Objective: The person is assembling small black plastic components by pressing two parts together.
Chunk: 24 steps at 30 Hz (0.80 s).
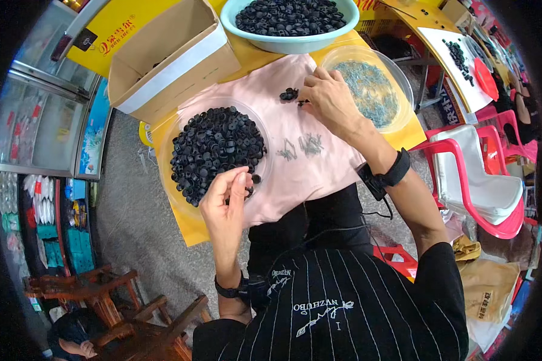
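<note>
My left hand (226,195) is at the near right rim of a clear round tray (170,180) heaped with small black caps (214,147). Its thumb and forefinger are pinched together, with a black cap (256,178) at their tips. Across the pink cloth (271,198), my right hand (331,99) bends down with curled fingers, another black cap (302,104) at the fingertips. A little cluster of black caps (288,94) sits beside them. Thin grey metal pins (310,144) lie on the cloth between my hands.
Beyond my right hand stands a clear round container (406,90) of grey pins. A pale blue basin (289,43) full of black parts and an open cardboard box (168,72) are at the back. Pink-armed chairs (464,174) stand right; wooden furniture (111,301) is lower left.
</note>
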### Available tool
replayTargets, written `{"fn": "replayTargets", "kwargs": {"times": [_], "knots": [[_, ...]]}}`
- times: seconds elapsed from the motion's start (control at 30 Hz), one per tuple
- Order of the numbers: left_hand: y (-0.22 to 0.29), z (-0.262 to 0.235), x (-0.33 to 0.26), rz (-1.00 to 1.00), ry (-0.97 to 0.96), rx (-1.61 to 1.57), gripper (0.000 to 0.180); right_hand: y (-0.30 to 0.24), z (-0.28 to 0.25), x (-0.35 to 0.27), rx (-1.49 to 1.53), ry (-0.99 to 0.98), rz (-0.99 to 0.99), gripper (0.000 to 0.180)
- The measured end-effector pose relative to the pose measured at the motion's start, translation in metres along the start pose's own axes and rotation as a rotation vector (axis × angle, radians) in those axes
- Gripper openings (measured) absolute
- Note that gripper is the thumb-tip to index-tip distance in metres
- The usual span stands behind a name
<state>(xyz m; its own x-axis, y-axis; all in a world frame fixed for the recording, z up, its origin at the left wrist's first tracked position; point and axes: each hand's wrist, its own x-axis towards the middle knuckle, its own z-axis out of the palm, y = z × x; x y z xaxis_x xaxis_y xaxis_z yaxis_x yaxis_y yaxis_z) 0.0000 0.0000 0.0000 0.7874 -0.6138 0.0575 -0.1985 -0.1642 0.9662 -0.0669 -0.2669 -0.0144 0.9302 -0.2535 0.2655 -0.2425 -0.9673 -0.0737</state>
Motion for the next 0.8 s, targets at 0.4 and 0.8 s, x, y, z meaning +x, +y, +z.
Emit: {"fn": "replayTargets", "kwargs": {"times": [0.4,0.8], "knots": [[0.012,0.069,0.002,0.403,-0.155,0.253,0.013,-0.026,-0.037,-0.093,0.416,-0.114,0.044,0.015],[-0.014,0.107,0.027,0.377,-0.078,0.42,0.016,-0.028,-0.039,-0.11,0.669,-0.157,0.341,0.02]]}}
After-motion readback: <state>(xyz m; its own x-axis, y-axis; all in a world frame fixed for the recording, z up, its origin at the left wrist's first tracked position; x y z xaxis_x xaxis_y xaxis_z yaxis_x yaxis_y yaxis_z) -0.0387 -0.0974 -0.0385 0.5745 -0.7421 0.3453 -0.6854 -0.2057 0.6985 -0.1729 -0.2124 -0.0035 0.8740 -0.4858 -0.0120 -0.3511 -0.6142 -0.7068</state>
